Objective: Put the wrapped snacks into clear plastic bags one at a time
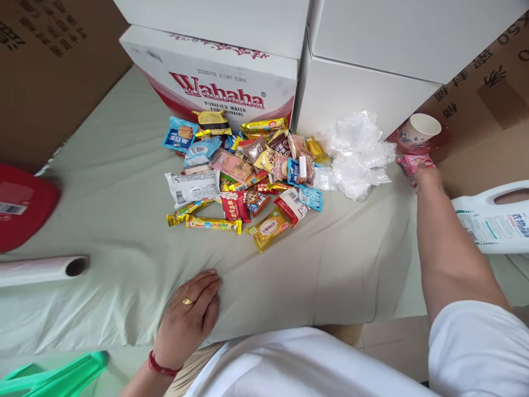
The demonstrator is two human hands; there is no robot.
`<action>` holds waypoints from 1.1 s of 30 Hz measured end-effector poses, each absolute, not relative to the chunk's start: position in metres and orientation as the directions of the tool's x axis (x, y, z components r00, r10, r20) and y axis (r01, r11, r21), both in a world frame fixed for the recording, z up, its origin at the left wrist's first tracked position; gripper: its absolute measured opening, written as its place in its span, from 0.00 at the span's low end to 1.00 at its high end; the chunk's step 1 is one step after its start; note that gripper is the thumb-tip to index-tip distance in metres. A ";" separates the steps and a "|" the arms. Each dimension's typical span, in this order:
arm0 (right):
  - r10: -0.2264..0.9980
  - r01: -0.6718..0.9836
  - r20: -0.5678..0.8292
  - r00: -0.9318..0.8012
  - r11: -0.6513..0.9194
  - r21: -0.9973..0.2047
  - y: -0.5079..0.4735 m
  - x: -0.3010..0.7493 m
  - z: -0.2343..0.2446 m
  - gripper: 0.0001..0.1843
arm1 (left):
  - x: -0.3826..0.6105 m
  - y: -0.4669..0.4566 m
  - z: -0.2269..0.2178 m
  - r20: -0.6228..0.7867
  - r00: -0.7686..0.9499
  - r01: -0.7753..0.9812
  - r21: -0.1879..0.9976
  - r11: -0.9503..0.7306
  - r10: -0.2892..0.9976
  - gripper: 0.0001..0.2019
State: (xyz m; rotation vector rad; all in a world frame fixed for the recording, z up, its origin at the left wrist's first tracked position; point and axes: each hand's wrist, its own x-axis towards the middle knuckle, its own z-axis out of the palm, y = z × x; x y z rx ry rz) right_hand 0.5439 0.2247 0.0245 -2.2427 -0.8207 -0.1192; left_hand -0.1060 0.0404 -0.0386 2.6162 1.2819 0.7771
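My left hand (188, 320) lies flat and open on the pale green cloth (115, 209) near the front edge, a gold ring on one finger and a red band at the wrist. My right hand (425, 177) is stretched far out to the right, closed on a small pink snack packet (414, 162) beside a paper cup (419, 130). A pile of several wrapped snacks (243, 176) lies in the middle of the cloth, apart from both hands. Crumpled clear plastic (357, 154) sits between the pile and my right hand.
A Wahaha water carton (215, 82) and white boxes (359, 94) stand behind the pile. Brown cartons flank both sides. A red lid (20, 204), a roll (41, 269) and a green plastic piece (53, 375) are at left; a white detergent jug (494, 220) at right.
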 end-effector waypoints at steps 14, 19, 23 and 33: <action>0.970 0.925 0.241 0.038 0.057 -0.376 0.205 0.328 -0.001 0.12 | -0.111 0.032 -0.039 0.403 0.379 0.631 0.546 -0.551 0.833 0.12; 0.861 0.580 0.288 0.420 -0.010 -0.815 0.124 0.308 0.007 0.13 | -0.094 0.018 -0.014 0.163 0.087 0.453 0.872 -0.185 0.983 0.10; 0.960 0.377 0.105 0.260 -0.001 -0.926 0.060 0.252 0.008 0.10 | -0.042 0.029 0.009 -0.239 0.233 0.014 0.970 0.243 0.942 0.17; 0.966 0.608 0.248 -0.072 0.240 -0.757 0.028 0.219 0.011 0.08 | 0.003 0.065 -0.011 -0.324 0.251 -0.157 0.916 0.368 0.912 0.17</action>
